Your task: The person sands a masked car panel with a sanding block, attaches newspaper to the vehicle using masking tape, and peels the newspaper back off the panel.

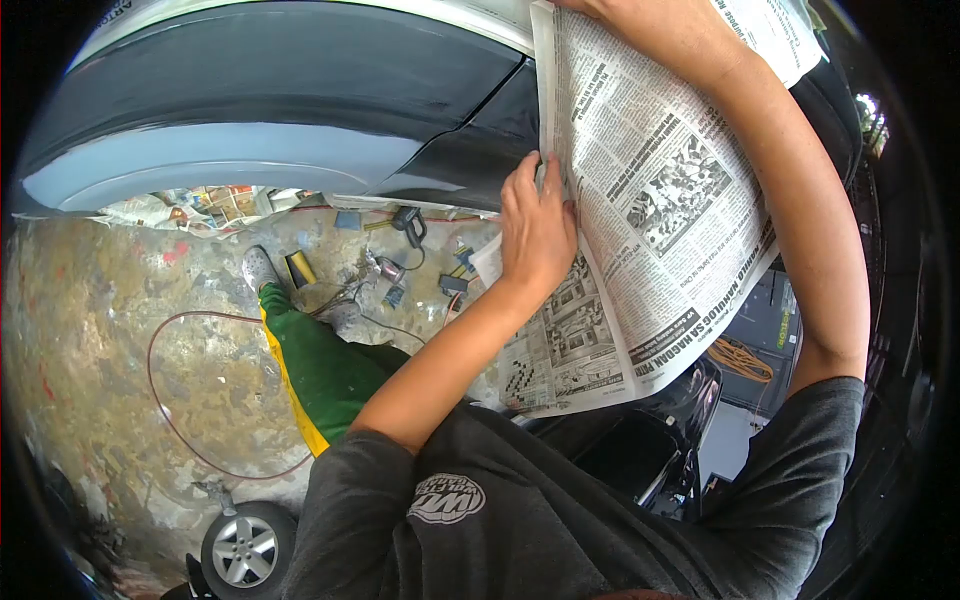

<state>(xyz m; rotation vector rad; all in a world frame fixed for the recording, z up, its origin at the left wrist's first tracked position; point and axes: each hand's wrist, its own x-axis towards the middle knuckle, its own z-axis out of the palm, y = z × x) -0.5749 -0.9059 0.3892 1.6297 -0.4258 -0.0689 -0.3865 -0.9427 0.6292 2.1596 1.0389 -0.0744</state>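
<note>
A sheet of printed newspaper [690, 200] hangs along the dark grey car panel [300, 75], with a pale strip [547, 90] running down its left edge. My left hand [540, 225] rests at that edge, its fingers stretched upward against the paper and the black panel section. At the top of the view, my right hand [635, 20] is at the sheet's upper end, with its fingers mostly cut off by the frame. A second newspaper part [565, 350] hangs lower, behind the first.
Light grey coating covers the wheel arch [250, 155]; crumpled newspaper [220, 208] fills the opening. On the stained floor are a black power tool [408, 226], a yellow block [300, 268], a red hose [152, 370] and a wheel [247, 548]. A coiled orange cord [740, 360] lies right.
</note>
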